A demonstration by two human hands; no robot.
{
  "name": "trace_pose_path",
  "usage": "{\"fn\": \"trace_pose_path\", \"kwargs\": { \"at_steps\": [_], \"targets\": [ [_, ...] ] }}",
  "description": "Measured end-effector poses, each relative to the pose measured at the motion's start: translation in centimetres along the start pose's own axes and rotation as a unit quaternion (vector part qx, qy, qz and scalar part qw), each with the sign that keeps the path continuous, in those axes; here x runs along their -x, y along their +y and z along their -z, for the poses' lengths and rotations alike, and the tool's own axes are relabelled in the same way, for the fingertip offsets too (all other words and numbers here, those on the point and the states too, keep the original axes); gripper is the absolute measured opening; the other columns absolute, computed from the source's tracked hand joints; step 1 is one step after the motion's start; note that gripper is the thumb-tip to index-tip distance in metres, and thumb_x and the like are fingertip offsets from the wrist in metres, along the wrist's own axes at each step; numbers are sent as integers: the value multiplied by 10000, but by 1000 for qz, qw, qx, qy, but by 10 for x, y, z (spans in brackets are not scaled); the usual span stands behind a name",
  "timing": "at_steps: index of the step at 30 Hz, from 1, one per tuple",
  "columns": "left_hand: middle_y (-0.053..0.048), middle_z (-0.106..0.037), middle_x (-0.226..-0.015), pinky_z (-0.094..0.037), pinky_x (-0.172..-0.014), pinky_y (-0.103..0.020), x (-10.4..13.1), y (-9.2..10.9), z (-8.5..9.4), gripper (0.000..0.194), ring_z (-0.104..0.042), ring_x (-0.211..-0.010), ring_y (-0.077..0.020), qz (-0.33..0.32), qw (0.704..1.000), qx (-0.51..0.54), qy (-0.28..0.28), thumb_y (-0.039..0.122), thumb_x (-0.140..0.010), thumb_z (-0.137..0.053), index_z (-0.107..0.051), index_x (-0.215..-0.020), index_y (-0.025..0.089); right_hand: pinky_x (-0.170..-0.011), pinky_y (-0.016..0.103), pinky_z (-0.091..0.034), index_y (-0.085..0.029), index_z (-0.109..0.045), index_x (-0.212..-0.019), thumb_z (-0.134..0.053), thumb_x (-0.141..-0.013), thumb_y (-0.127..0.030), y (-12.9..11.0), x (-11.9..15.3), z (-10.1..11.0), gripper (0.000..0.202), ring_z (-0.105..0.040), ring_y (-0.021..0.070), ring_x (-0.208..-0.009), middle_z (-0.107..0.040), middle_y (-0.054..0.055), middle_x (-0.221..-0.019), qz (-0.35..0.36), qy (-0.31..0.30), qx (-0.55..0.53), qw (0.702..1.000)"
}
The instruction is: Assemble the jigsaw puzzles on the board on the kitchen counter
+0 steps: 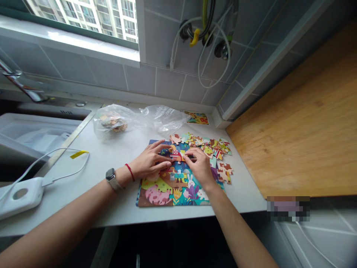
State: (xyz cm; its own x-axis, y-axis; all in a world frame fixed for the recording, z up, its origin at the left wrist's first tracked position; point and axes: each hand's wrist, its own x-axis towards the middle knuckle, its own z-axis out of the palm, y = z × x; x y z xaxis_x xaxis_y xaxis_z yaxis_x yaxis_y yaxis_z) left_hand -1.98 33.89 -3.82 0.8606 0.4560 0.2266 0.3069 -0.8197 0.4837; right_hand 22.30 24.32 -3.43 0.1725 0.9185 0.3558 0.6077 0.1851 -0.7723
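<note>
A jigsaw puzzle board [138,194] lies on the white counter, its lower part covered with joined pieces showing a pink pig [158,195], a white rabbit and purple flowers. My left hand [152,160] rests palm down over the board's upper left, fingers spread and holding nothing. At the upper middle, my right hand [199,167] pinches the right edge of a puzzle piece [176,153] with a red barn on it. The fingers partly cover that piece, so whether it is locked into its neighbours I cannot tell. Several loose puzzle pieces [224,172] lie overlapping along the board's top and right.
Behind the board lies a clear plastic bag [164,119] with more pieces bunched inside at its left. A small picture card [198,118] sits by the wall. To the left are a sink and a white charger [23,197] with its cable; a wooden panel [292,123] borders the right.
</note>
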Motion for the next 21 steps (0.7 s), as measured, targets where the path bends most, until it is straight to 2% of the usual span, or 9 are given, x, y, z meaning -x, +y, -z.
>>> {"fn": "trace_pose_path", "kwargs": {
  "at_steps": [7, 11, 13, 16, 19, 21],
  "targets": [
    [-63, -543, -1556, -367, -1226, -636, 0, -2, -4, 388, -343, -1532, -413, -5, 1000, -1, 15, 542, -1073, -487, -776, -1283, 390, -665, 295, -625, -223, -762, -883, -703, -924, -256, 2, 1, -3, 79, -700, 219, -936, -693, 70, -983, 6, -7, 1, 1000],
    [-68, -546, -1553, -380, -1224, -624, 0, -3, -3, 382, -359, -1520, -414, -11, 1000, -7, 17, 532, -1069, -501, -783, -1276, 378, -684, 286, -603, -221, -762, -875, -684, -944, -282, -2, -1, 7, 120, -709, 204, -906, -718, 63, -971, 3, -21, -24, 999],
    [-74, -552, -1544, -385, -1217, -631, 0, -2, -2, 378, -360, -1518, -418, -14, 1000, -7, 17, 532, -1067, -505, -784, -1274, 382, -710, 295, -585, -226, -770, -896, -678, -952, -300, -2, -3, 23, 131, -714, 202, -879, -749, 54, -947, 5, -28, -1, 1000],
    [-84, -558, -1534, -385, -1208, -643, 0, -2, -2, 392, -368, -1512, -421, -19, 1000, -2, 16, 537, -1074, -486, -771, -1296, 386, -757, 326, -564, -227, -771, -882, -669, -947, -314, 9, -4, 58, 148, -704, 205, -801, -762, 47, -883, 0, -14, 91, 996],
    [-86, -584, -1503, -406, -1197, -610, -1, -3, -3, 407, -408, -1488, -400, -18, 999, 15, 29, 525, -1085, -463, -763, -1308, 364, -771, 358, -551, -220, -766, -857, -651, -934, -352, 34, -3, 102, 191, -681, 223, -760, -747, 70, -868, -34, 38, 204, 978],
    [-102, -630, -1433, -435, -1175, -566, -3, -5, -3, 430, -475, -1433, -370, -15, 998, 32, 52, 504, -1097, -436, -790, -1251, 315, -773, 366, -553, -215, -773, -876, -668, -900, -385, 53, -4, 128, 201, -683, 232, -761, -749, 81, -886, -74, 42, 248, 965]
  ]
}}
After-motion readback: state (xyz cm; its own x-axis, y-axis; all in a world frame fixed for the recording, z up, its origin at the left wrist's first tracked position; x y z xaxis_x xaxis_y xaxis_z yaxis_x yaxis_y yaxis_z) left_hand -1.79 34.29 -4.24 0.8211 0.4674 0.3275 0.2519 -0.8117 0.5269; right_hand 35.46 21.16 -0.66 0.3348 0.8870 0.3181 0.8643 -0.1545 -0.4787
